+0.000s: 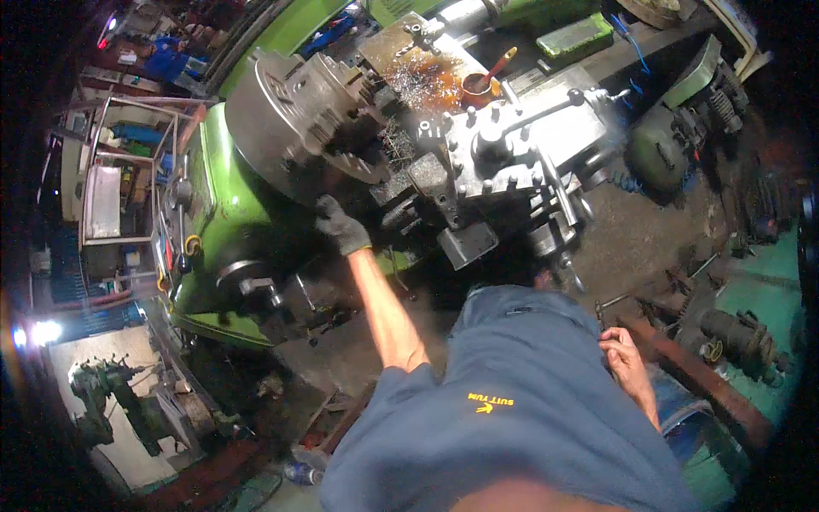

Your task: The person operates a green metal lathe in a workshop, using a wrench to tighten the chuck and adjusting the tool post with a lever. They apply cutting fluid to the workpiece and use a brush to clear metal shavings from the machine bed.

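Observation:
My left hand (343, 227), in a grey work glove, reaches in at the lower edge of a large metal lathe chuck (294, 107). Its fingers are slightly bent and apart, with nothing visible in them. Whether they touch the chuck cannot be made out. Beside my hip, my bare right hand (629, 365) has its fingers curled in near the shirt's edge; anything inside them is hidden. Right of the chuck sits the tool post (492, 147) on its bright metal slide, its lever handle pointing to the upper right. Metal chips (397, 145) lie between chuck and slide.
The green lathe headstock (213, 162) bulks at the left. A brown-stained plate (422, 64) carries chips and a small pot (478, 88) with a brush. Crank handles (567, 256) jut toward me. A metal frame rack (107, 183) stands far left, machine parts (738, 341) at right.

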`<state>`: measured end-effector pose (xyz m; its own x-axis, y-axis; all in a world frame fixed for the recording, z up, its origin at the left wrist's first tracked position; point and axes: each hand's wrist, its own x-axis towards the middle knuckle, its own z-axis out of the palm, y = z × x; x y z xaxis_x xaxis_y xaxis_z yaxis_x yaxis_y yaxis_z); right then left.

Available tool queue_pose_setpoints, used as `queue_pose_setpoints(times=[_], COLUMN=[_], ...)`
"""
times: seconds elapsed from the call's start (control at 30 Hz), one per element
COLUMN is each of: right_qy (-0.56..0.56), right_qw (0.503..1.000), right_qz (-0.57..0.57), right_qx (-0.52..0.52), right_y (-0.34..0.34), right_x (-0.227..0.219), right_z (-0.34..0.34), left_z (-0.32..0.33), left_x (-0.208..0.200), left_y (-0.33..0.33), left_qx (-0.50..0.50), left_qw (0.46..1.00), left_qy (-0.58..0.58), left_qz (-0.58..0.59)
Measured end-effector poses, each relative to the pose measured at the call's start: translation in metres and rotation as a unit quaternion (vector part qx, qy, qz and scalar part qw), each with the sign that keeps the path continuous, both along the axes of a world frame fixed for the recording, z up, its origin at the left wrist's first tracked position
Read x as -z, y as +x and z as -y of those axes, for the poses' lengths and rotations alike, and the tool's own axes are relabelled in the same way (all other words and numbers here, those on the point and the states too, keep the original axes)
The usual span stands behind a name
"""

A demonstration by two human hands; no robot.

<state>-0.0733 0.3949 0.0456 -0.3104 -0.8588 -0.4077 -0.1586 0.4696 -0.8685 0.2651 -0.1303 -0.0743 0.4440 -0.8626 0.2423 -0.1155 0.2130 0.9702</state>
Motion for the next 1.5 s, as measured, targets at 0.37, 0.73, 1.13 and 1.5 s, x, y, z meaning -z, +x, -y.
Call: queue_pose_setpoints(times=[0.37,0.73,1.13,1.5], right_qy=[0.125,0.106,0.072,0.063], right_qw=[0.992,0.994,0.993,0.993], right_qz=[-0.003,0.014,0.077,0.083], right_qx=[0.035,-0.010,-0.052,-0.063], right_y=[0.029,0.018,-0.057,-0.118], right_x=[-0.043,-0.028,0.002,0.032], right_z=[0.007,0.031,-0.021,-0.067], left_z=[0.027,0.001,-0.013,0.051], left_x=[0.134,0.035,-0.143,-0.164], left_y=[0.004,0.006,-0.097,-0.076], left_qx=[-0.029,-0.030,-0.146,-0.240], left_qw=[0.986,0.982,0.938,0.860], left_qy=[0.152,-0.013,-0.027,-0.063], left_qz=[0.067,0.184,0.314,0.446])
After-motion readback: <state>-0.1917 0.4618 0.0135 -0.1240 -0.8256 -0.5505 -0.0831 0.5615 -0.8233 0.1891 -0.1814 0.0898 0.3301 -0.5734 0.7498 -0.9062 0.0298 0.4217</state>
